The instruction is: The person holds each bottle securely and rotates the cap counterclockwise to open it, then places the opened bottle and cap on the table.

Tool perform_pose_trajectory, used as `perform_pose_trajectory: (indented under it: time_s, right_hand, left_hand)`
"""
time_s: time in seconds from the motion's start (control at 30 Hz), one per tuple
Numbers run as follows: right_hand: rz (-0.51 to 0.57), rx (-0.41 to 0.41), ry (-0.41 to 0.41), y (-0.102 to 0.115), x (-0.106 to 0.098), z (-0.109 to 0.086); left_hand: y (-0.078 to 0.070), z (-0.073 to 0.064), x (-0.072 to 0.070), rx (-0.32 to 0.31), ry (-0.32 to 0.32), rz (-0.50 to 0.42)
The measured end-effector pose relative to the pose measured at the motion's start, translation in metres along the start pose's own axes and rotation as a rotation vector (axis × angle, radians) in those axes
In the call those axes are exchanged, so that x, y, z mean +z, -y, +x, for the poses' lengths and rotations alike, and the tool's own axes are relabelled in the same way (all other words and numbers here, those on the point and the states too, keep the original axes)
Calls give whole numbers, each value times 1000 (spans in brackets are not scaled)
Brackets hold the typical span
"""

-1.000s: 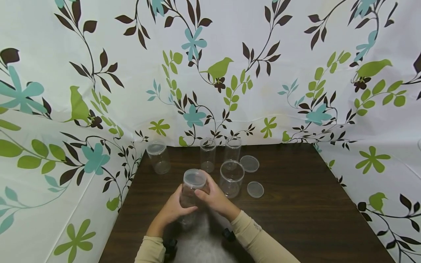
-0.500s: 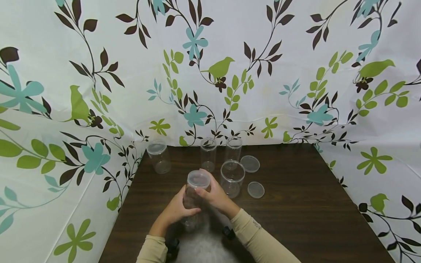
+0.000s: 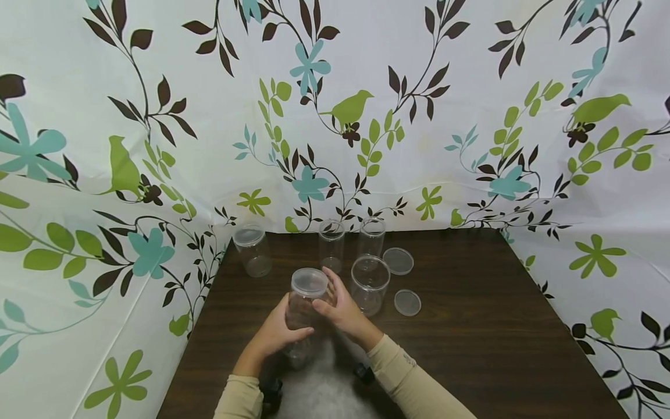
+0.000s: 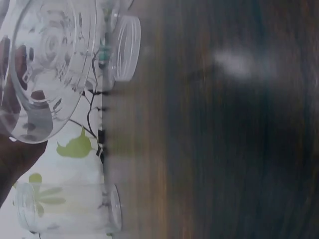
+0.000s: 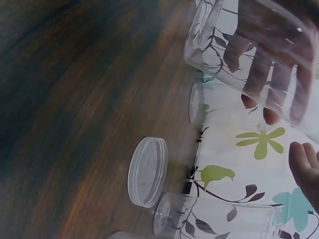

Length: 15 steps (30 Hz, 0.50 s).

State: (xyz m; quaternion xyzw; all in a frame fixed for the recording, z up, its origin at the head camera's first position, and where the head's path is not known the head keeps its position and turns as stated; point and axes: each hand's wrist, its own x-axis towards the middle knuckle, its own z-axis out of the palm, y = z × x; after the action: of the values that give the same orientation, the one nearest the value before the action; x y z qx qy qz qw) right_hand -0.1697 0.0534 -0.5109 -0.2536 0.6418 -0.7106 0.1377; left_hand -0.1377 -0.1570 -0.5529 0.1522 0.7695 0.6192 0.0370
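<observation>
A clear plastic jar point(image 3: 299, 311) with a frosted lid point(image 3: 310, 282) on its top is held up over the front middle of the table, leaning slightly. The left hand point(image 3: 274, 331) grips its side, thumb across the near face and fingers round the far side; in the right wrist view, those fingers show through the clear wall. The right hand point(image 3: 345, 311) is at the jar's upper right, thumb by the lid's rim and fingers spread beside it. In the right wrist view, the right fingertips point(image 5: 304, 159) appear apart from the jar. The jar's round base point(image 4: 52, 45) faces the left wrist camera.
On the dark wooden table point(image 3: 471, 326), a lidded jar point(image 3: 253, 253) stands back left. Two narrow jars point(image 3: 331, 247) without lids stand at the back, with a wider one point(image 3: 369, 285) in front. Two loose lids point(image 3: 398, 261) lie right of them. A patterned curtain hangs behind.
The jar shifted slightly right, then back left, staying in the left hand. The right fingers, earlier against the lid's side, are now spread away from it. The standing jars and loose lids stayed put.
</observation>
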Motion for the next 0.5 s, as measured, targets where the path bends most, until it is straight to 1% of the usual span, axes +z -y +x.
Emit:
perform_pose_trajectory:
  time_s: [0.07,0.13,0.2,0.3,0.5]
  right_hand:
    - [-19,-8,2,0,1,-1]
    - [-32,-25,13,1,3,-2]
    - [-35,-41,26,3,5,-3]
    - [-30,-51,31,3,8,-2]
    - [-13,-34,12,4,10,0]
  left_hand:
    - [1,-1,-3,-19,-35,-5]
    - [2,-1,-6,-29,-77,21]
    - [2,-1,-8,-32,-104,52]
    - [1,-1,-8,-27,-109,83]
    - [-3,-1,-1,-12,-71,123]
